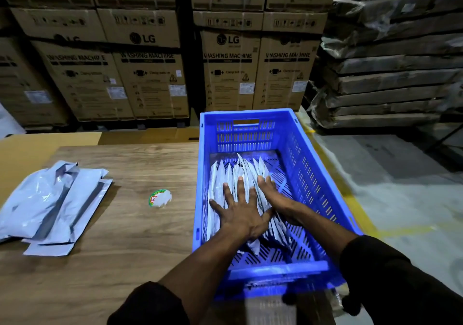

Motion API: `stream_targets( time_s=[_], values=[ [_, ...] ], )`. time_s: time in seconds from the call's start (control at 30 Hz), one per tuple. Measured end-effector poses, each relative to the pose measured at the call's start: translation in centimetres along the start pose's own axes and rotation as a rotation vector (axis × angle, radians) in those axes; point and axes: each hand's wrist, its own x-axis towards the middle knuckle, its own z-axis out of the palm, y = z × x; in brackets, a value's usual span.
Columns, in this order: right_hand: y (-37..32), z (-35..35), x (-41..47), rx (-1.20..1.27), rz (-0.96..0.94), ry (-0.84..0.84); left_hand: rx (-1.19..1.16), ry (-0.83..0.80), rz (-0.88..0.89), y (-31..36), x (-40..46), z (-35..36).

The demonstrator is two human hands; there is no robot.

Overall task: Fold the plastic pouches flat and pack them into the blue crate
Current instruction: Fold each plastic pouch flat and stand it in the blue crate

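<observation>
**Pouches: light, limp, slick**

We find both hands, left (240,214) and right (271,194), fingers straight, pressing folded pouches (226,179) inside the crate (323,174). Unfolded pouches (52,204) lie on the table (130,237). We judge them springy; pinch edges.

A single wide-angle view from the person's head, looking forward and steeply down. It sits close above a wooden table (112,224), with a blue crate (323,189) just right of centre. Both forearms enter from the bottom edge. Stacked cardboard boxes (155,74) curve across the top, farther off.
</observation>
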Motion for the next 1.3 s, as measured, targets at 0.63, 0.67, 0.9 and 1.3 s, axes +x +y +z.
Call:
stream_targets(
  time_s=[0.63,0.67,0.9,1.3],
  values=[
    [1.5,-0.8,2.9,0.278,0.041,-0.178,0.066,-0.010,0.035,0.5,0.0,0.2],
    [1.2,-0.6,2.6,0.282,0.044,-0.194,0.058,-0.011,0.033,0.5,0.1,0.2],
    [-0.5,-0.4,0.4,0.288,0.069,-0.152,0.067,-0.016,0.038,0.4,0.3,0.6],
    [-0.2,-0.1,0.7,0.318,0.062,-0.171,0.129,-0.048,0.013,0.3,0.2,0.5]
  ],
)
